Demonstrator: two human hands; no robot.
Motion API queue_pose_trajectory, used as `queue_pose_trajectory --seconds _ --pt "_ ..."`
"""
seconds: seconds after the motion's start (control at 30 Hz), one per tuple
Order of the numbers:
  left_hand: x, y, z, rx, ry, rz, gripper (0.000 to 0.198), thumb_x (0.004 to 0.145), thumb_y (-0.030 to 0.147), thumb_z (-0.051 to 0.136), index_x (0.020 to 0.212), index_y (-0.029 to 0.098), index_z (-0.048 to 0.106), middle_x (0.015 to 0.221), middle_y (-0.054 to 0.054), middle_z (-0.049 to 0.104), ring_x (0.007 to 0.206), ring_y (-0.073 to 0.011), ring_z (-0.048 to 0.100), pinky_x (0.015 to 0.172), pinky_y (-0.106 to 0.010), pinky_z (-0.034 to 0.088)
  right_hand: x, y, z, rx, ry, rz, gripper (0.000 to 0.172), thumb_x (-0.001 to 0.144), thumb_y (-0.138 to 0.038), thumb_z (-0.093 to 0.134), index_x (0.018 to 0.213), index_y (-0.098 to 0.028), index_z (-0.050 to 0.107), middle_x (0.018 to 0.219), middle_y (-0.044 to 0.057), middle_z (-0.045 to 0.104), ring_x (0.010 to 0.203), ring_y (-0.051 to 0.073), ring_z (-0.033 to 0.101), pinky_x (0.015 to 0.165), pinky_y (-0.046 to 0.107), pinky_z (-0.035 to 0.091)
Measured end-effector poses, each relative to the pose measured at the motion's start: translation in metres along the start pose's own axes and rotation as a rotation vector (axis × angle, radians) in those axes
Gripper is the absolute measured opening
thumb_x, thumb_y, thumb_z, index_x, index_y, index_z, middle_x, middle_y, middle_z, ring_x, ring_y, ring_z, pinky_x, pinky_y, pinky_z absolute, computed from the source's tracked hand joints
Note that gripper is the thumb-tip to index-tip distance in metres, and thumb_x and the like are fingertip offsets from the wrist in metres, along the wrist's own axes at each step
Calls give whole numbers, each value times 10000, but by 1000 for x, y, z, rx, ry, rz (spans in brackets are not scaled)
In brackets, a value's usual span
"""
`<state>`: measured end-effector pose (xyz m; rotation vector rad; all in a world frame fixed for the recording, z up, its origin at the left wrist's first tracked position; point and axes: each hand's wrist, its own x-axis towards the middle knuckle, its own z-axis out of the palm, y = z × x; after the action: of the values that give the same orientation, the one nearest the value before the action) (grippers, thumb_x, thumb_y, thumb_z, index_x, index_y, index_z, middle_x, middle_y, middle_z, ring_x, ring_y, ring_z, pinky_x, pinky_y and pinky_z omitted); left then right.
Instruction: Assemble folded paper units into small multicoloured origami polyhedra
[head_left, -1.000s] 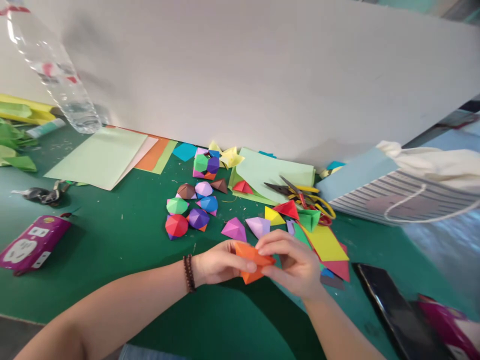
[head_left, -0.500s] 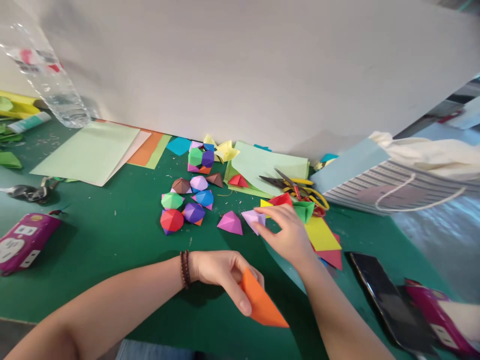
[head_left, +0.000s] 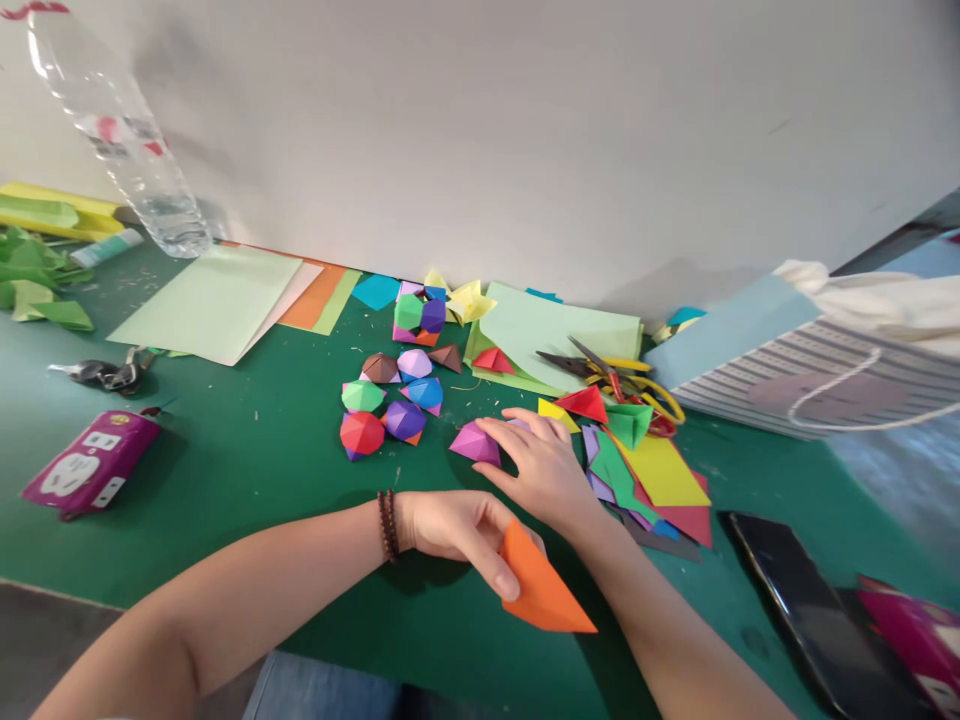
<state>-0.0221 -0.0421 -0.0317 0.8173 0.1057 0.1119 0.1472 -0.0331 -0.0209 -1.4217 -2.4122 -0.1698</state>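
An orange folded paper piece [head_left: 541, 585] is pinched between the thumb and fingers of my left hand [head_left: 469, 540], low over the green table. My right hand [head_left: 536, 468] reaches over a magenta folded piece [head_left: 475, 443], its fingertips at that piece's right side and its fingers apart. A light purple piece is mostly hidden under those fingers. To the left are several faceted paper shapes, among them a red one [head_left: 362, 434], a purple one [head_left: 405, 421] and a blue one [head_left: 424, 393].
Scissors [head_left: 600, 372] and coloured paper [head_left: 660, 465] lie right of centre. A striped bag [head_left: 810, 370], a phone [head_left: 802, 600], a bottle [head_left: 150, 165], a purple packet [head_left: 94, 463], keys [head_left: 112, 373] and pale sheets [head_left: 210, 300] surround the work area.
My right hand has moved left from the light purple piece to the magenta one. My left hand still holds the orange piece. The camera view has shifted slightly left.
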Motion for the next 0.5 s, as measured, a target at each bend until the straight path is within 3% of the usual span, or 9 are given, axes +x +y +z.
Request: queue_pose_trajectory --seconds 0.1,0.2,0.5 --pt "-1 1 2 -6 59 33 407 421 285 911 755 144 727 774 10 648 673 -120 595 622 -233 500 1 -1 2 0 27 -23 286 839 -295 652 1113 -213 652 1047 22 731 1116 291 544 920 442 331" --pt "-3 2 3 -19 101 54 402 428 287 910 761 151 730 781 15 654 679 -111 595 647 -222 499 -2 1 2 0 64 -38 248 830 -300 666 1061 -210 666 995 25 736 1066 286 569 906 437 340" --pt "-3 0 4 -16 76 64 383 443 265 899 779 152 753 796 10 665 713 -129 615 714 -241 508 -10 6 5 31 143 -124 165 861 -306 615 996 -212 636 1171 70 687 1153 278 574 979 452 373"
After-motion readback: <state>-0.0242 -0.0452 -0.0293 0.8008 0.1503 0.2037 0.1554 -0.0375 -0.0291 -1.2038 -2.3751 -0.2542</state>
